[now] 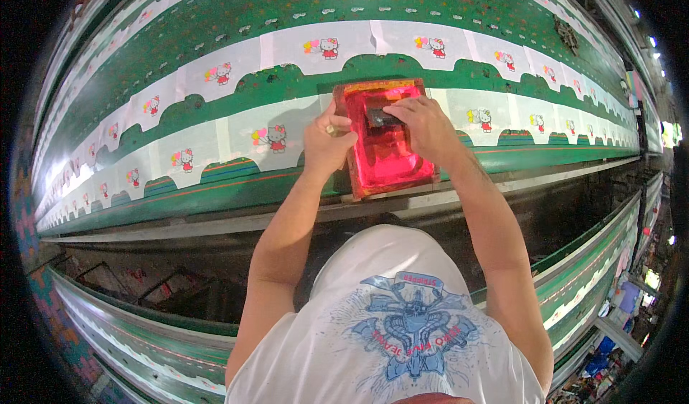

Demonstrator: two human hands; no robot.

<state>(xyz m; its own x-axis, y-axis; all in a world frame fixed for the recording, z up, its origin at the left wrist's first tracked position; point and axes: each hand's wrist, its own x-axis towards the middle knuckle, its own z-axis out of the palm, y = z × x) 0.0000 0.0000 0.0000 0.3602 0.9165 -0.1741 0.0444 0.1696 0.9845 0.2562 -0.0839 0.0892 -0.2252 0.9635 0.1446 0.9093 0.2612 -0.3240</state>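
A small screen-printing frame (352, 178) with reddish-brown edges lies over the near row of white fabric pieces, bright pink-red ink spread inside it. My left hand (330, 137) is closed on the frame's left edge, its thumb near the inner rim. In my right hand (425, 128) is a dark squeegee (378, 118), gripped near the frame's upper part. Left of the frame lies a white fabric piece (247, 135) printed with a cartoon cat and balloons. Another printed piece (470, 110) shows just to the right. The fabric directly under the frame is hidden.
The long green printing table (323, 74) carries several rows of printed white pieces. A pale rail (194, 228) runs along its near edge. Behind me stands another green table (158, 339) with white pieces. A dark clump (565, 34) sits at the far right.
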